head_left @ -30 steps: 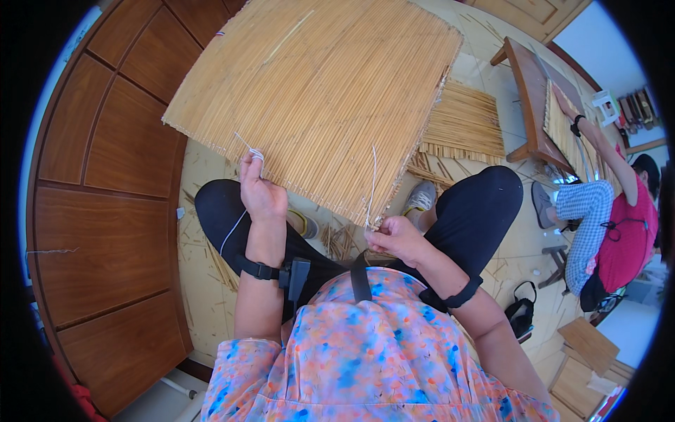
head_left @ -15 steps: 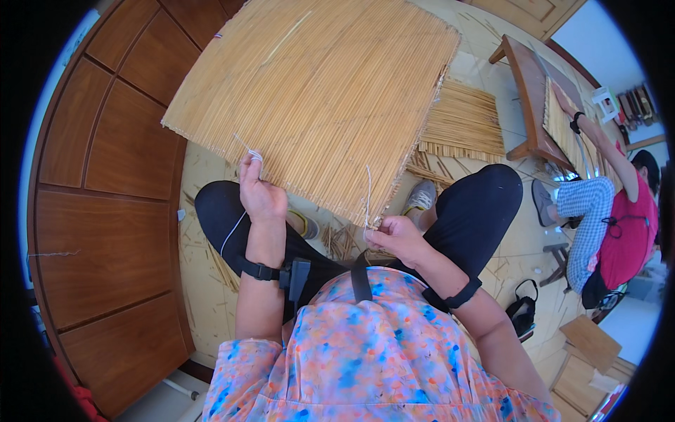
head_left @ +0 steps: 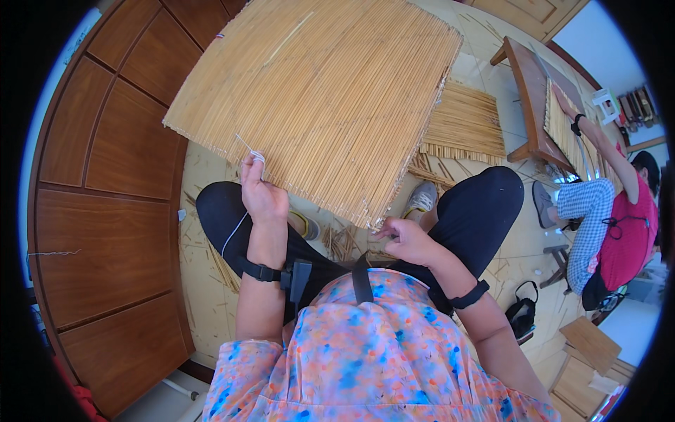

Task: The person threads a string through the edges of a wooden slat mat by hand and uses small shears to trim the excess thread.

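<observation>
A large mat of thin straw-coloured stalks (head_left: 316, 105) slopes away above my knees, its near edge toward me. White string (head_left: 257, 156) is looped round the fingers of my left hand (head_left: 265, 193), which is closed on it beside the mat's near left edge. A tail of this string hangs past the wrist toward my left knee. My right hand (head_left: 408, 240) is at the mat's near right corner, fingers bent together against the edge. Whether a string or stalk end is between those fingertips is too small to tell.
Wooden cabinets (head_left: 112, 246) stand close on my left. A bundle of loose stalks (head_left: 464, 121) lies on the floor beyond the mat, with scraps around my shoes. At right a co-worker (head_left: 626, 225) sits by a wooden bench (head_left: 527, 98), one hand on another mat. A black bag (head_left: 522, 309) lies nearer.
At the mat's right corner, the upright white string end is no longer seen. My right hand has shifted slightly rightward, its fingers more curled. My left hand has barely moved.
</observation>
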Demonstrator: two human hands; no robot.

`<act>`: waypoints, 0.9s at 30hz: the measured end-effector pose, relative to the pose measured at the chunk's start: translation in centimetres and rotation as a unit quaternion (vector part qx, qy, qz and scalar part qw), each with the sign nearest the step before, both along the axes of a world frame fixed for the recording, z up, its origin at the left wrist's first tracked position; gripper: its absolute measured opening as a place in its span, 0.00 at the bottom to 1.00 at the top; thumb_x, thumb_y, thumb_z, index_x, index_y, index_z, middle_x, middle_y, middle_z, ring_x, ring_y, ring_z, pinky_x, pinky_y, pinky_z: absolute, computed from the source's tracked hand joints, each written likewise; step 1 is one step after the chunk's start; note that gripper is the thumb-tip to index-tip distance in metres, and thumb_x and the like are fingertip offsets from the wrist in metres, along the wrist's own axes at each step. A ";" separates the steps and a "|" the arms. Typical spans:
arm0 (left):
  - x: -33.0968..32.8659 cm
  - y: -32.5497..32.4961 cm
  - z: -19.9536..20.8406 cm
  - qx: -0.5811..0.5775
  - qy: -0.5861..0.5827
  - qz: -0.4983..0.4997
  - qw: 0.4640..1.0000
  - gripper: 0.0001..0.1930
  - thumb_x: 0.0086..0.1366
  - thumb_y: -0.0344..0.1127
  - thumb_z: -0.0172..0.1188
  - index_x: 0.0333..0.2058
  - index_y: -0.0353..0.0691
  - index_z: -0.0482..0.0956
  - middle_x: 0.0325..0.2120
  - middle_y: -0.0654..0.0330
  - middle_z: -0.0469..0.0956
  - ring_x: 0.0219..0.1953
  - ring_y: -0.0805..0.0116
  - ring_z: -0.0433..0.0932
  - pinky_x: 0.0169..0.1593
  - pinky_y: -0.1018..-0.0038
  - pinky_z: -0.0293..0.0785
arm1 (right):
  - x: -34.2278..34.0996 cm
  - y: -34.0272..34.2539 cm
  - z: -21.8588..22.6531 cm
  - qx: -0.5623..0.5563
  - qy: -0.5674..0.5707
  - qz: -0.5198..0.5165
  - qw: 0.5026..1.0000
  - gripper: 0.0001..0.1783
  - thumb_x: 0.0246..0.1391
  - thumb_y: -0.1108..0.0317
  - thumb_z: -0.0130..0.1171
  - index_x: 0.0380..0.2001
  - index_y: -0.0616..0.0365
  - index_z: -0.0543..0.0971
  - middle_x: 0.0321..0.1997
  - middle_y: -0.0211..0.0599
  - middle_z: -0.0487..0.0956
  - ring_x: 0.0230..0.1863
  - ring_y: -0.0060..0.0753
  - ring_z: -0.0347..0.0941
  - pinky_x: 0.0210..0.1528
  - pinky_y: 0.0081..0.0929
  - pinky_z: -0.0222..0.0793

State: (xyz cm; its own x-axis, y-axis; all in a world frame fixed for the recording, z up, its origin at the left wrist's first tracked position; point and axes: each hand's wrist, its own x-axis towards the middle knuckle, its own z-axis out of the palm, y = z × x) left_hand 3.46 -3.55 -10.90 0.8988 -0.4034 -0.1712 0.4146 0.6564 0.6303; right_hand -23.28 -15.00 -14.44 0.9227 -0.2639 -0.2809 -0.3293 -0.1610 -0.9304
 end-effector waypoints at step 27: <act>-0.3 0.0 0.4 -0.002 -0.003 -0.007 1.000 0.07 0.61 0.25 0.45 0.37 0.38 0.70 0.38 0.60 0.72 0.43 0.66 0.71 0.51 0.67 0.67 | 4.0 2.8 3.6 0.148 0.061 -0.227 0.961 0.19 0.45 0.57 0.63 0.32 0.63 0.77 0.26 0.35 0.78 0.25 0.25 0.74 0.29 0.22 0.71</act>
State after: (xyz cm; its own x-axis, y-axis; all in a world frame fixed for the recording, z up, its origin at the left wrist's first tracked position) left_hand 3.14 -3.58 -10.50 0.8940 -0.4164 -0.1652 0.4205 0.6527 0.6303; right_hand -19.31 -12.15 -10.87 0.6874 -0.5232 -0.5038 -0.4118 0.2905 -0.8637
